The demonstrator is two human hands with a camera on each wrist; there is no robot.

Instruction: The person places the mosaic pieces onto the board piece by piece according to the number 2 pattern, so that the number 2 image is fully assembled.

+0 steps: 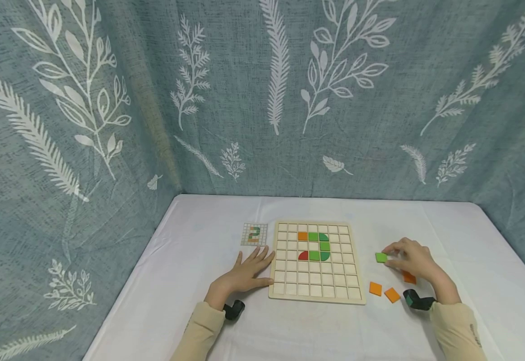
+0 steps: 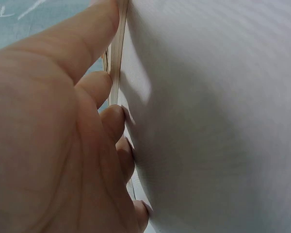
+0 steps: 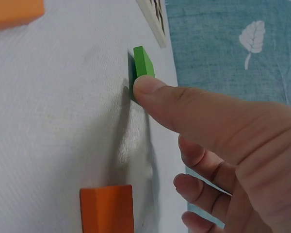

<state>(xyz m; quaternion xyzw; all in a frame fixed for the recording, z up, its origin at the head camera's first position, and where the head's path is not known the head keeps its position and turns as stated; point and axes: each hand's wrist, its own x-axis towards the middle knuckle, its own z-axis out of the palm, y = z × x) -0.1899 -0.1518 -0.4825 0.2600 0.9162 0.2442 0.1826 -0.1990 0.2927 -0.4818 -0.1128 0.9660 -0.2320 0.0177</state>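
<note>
My right hand (image 1: 408,258) pinches a light green square tile (image 1: 381,257) between thumb and fingers, to the right of the board. In the right wrist view the thumb covers one end of this green tile (image 3: 142,63). A wooden grid board (image 1: 289,294) lies mid-table. Orange, green and red pieces sit in its upper cells, among them a red quarter-round piece (image 1: 304,255). My left hand (image 1: 246,273) lies spread at the board's left edge, its thumb and a fingertip touching the rim. In the left wrist view those fingers extend along the wooden edge (image 2: 117,53).
A small pattern card (image 1: 254,234) with a coloured figure lies left of the board. Loose orange tiles (image 1: 375,288) rest right of it, one partly beneath my right hand. White cloth covers the table (image 1: 190,225). A blue-grey leaf-patterned curtain (image 1: 244,100) stands behind and at the sides.
</note>
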